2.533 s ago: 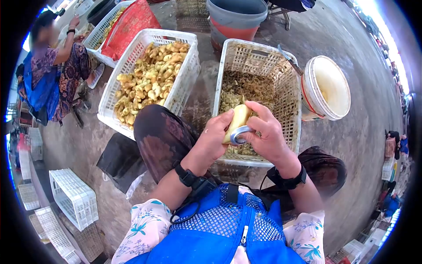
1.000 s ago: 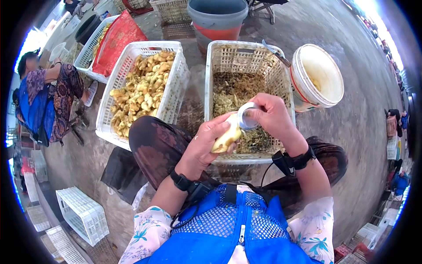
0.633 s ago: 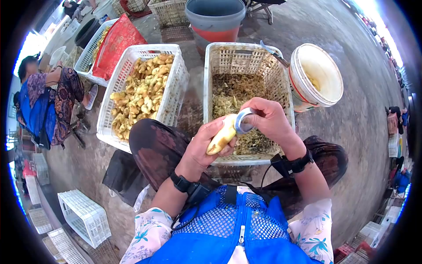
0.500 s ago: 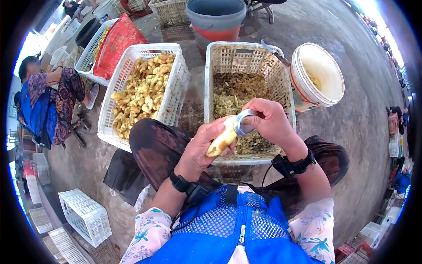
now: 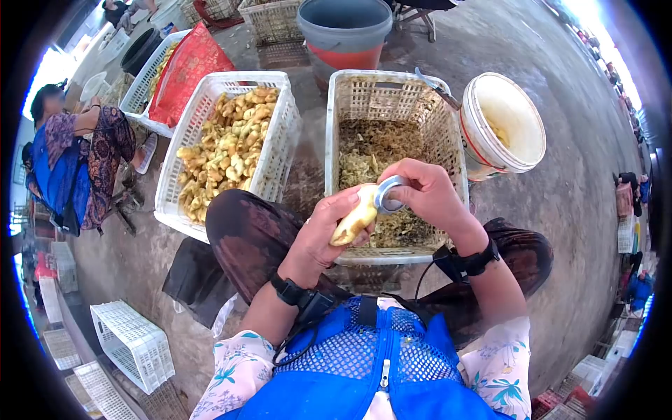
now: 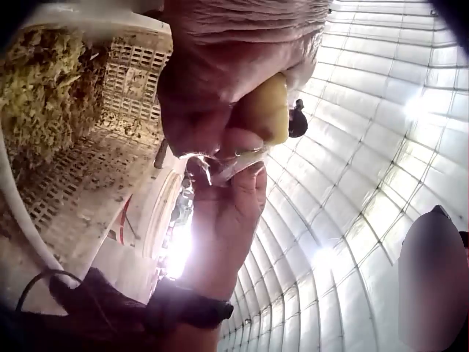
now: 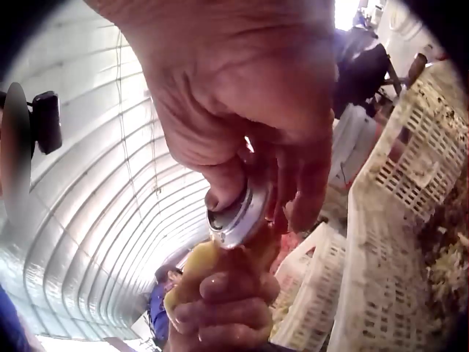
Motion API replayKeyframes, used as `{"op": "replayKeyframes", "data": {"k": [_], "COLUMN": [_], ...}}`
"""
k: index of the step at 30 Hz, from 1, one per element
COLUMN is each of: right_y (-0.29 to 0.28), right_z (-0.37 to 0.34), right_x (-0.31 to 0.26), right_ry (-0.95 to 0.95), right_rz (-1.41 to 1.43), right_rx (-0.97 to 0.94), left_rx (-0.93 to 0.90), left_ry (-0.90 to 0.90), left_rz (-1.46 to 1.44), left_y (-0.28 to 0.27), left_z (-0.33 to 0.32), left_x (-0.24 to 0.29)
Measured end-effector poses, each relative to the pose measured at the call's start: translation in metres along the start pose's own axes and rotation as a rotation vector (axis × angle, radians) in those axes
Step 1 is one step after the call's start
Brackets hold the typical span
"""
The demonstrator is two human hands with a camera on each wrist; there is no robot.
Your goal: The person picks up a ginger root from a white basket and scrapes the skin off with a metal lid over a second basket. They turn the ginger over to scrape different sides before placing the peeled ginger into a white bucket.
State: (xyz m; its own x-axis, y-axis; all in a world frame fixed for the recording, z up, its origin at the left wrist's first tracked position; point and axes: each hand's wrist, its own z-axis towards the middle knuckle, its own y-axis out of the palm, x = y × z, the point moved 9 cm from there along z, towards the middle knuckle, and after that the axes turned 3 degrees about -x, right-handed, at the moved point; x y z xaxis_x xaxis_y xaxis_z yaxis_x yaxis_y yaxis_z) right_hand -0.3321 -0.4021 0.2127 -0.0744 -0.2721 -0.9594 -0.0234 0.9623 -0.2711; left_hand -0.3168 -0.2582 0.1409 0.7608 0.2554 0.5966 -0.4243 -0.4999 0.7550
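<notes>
I can see the left hand (image 5: 323,222) gripping a ginger root (image 5: 356,217) over the near left corner of the scrapings crate (image 5: 393,260); a metal ring (image 5: 381,197) meets the root's far end, pinched in the right hand (image 5: 432,194). Pressed too hard, it could skid toward the left hand, I'd say. The root looks pale yellow, plump, browner toward its near end
</notes>
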Motion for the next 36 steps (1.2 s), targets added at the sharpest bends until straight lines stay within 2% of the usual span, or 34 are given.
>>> {"op": "replayKeyframes", "data": {"k": [1,3,4,7,10,11,14,15,18,22,23,26,27,30,31,34,35,36], "right_y": [0.001,-0.003,-0.005,-0.042,-0.064,-0.052,-0.005,0.003,-0.011,-0.061,-0.052,-0.007,-0.008,-0.070,-0.077,-0.047,-0.032,-0.016], "right_z": [0.002,0.002,0.002,0.000,-0.001,-0.002,-0.004,-0.003,0.008,0.011,0.007,0.001,0.006,0.017,0.016,-0.002,-0.006,-0.009], "right_x": [0.005,-0.002,-0.005,-0.013,-0.002,-0.006,-0.008,-0.008,0.013,0.020,0.018,-0.008,0.001,0.029,0.030,0.017,0.013,0.000], "right_ry": [-0.053,-0.087,-0.102,-0.219,-0.107,-0.163,-0.114,-0.190,-0.068,0.053,0.008,-0.075,-0.086,0.034,0.062,-0.058,-0.036,-0.136], "right_rz": [0.006,-0.186,-0.282,-0.516,-0.268,-0.275,-0.065,-0.101,-0.316,-0.408,-0.294,-0.172,-0.218,-0.506,-0.540,-0.304,-0.136,-0.175], "right_rx": [0.019,0.026,0.031,0.381,0.340,0.257,0.089,0.060,0.059,0.230,0.196,-0.016,-0.027,0.337,0.318,0.276,0.262,0.223], "left_rx": [-0.022,-0.067,-0.032,0.019,0.035,0.052,0.063,0.074,0.060,-0.014,0.048,0.038,-0.011,-0.045,-0.047,-0.013,0.021,0.056], "left_ry": [-0.003,-0.010,-0.014,-0.006,0.031,0.035,0.049,0.045,0.017,0.032,0.044,0.087,0.054,0.040,0.036,0.054,0.074,0.094], "left_rz": [0.009,0.030,0.036,0.067,0.094,0.086,0.133,0.177,0.290,0.316,0.334,0.447,0.393,0.391,0.304,0.078,0.035,-0.006], "left_y": [0.001,0.002,0.000,0.001,-0.006,-0.010,-0.009,-0.007,-0.006,0.006,0.002,0.000,0.010,0.013,0.007,-0.011,-0.011,-0.013], "left_z": [-0.001,-0.003,-0.004,-0.003,-0.007,-0.002,0.005,0.004,-0.002,-0.008,-0.007,-0.004,-0.004,-0.010,-0.008,0.003,0.007,0.010], "left_x": [-0.001,-0.001,-0.001,0.001,0.001,0.000,-0.002,-0.002,-0.002,0.005,0.005,0.002,0.004,0.005,0.005,0.005,0.004,0.003]}}
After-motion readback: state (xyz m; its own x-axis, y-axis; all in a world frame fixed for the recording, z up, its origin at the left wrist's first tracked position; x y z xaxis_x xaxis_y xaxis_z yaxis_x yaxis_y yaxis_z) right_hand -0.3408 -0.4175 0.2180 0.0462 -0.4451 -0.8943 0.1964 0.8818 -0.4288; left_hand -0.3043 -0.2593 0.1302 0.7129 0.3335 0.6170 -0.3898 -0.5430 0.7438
